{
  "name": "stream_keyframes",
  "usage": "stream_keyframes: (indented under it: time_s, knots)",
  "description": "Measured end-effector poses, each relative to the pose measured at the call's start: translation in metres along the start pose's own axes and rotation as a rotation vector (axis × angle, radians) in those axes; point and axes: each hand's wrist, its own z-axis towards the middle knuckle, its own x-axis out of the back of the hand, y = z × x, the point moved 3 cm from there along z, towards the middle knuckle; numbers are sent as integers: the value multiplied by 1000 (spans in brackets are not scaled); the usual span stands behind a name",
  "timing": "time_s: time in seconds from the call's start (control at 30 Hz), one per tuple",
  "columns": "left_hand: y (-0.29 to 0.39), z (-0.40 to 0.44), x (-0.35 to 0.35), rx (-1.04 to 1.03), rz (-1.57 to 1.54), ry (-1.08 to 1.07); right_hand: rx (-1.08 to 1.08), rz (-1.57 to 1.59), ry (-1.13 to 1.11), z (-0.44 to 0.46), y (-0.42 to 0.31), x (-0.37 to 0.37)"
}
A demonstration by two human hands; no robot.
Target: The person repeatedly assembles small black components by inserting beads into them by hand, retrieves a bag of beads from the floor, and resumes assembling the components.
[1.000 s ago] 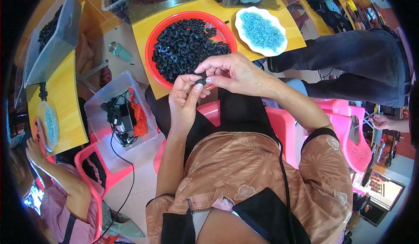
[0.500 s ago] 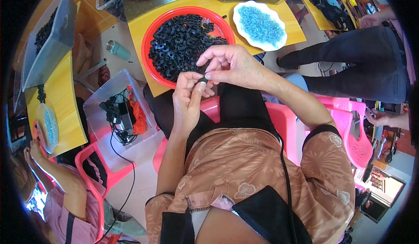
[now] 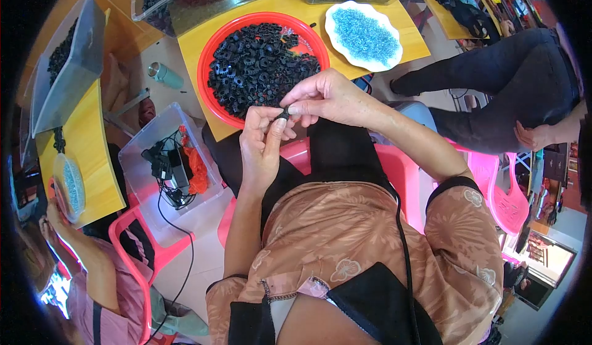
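Note:
Between the fingertips of both hands, just off the near edge of a red tray, is a small black plastic piece. My left hand pinches it between thumb and index finger. The thumb and index finger of my right hand close on the same piece from the other side; anything smaller there is too tiny to make out. Many similar black pieces are heaped in the tray. To its right, a white scalloped plate carries light-blue translucent beads.
Clear bins of black parts stand at the table's far side. A clear box with cables and a green bottle are on the floor at left. One person sits left; another stands right near a pink chair.
My right fingers have drawn together onto the black piece; the index finger was raised before. The view has shifted slightly. The standing person's hand at right has moved.

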Motion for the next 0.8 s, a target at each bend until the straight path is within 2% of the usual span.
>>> stream_keyframes:
  time_s: [0.2,0.3,0.5,0.6,0.8]
  knots:
    - [1,0,-2,7,37,-4,-31,-209,-55,-3,-10,3]
    - [1,0,-3,21,27,4,62,-109,3,-1,2,1]
    - [-2,-1,-3,24,42,-9,19,54,-21,-4,5,0]
    - [-4,0,-3,38,66,1,5,-30,-46,-5,9,1]
    - [-6,-2,-4,37,87,-21,3,7,-33,-7,15,-4]
